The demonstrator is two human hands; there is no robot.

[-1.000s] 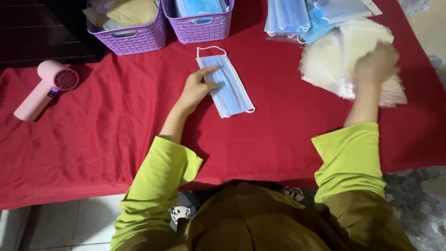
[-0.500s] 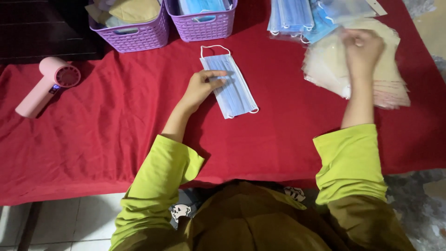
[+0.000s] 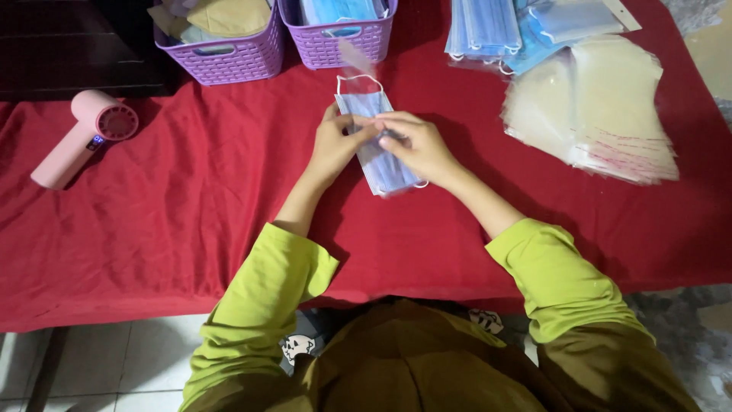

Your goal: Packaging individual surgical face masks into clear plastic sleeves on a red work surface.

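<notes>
A blue pleated face mask (image 3: 393, 172) with white ear loops lies on the red tablecloth (image 3: 175, 221) at the middle. My left hand (image 3: 334, 146) pinches its left edge. My right hand (image 3: 424, 149) meets it from the right, fingers closed on a thin clear plastic bag (image 3: 354, 65). The bag shows as a blurred see-through sheet over the mask's far end. Both hands touch at the mask's middle and hide that part.
A stack of clear plastic bags (image 3: 602, 107) lies at the right, with piles of blue masks (image 3: 488, 27) behind it. Two purple baskets (image 3: 229, 61) (image 3: 339, 47) stand at the back. At the left lies a pink handheld fan (image 3: 80, 137).
My right hand has left the stack of clear bags and come left to the mask, bringing a bag. My left hand stayed on the mask.
</notes>
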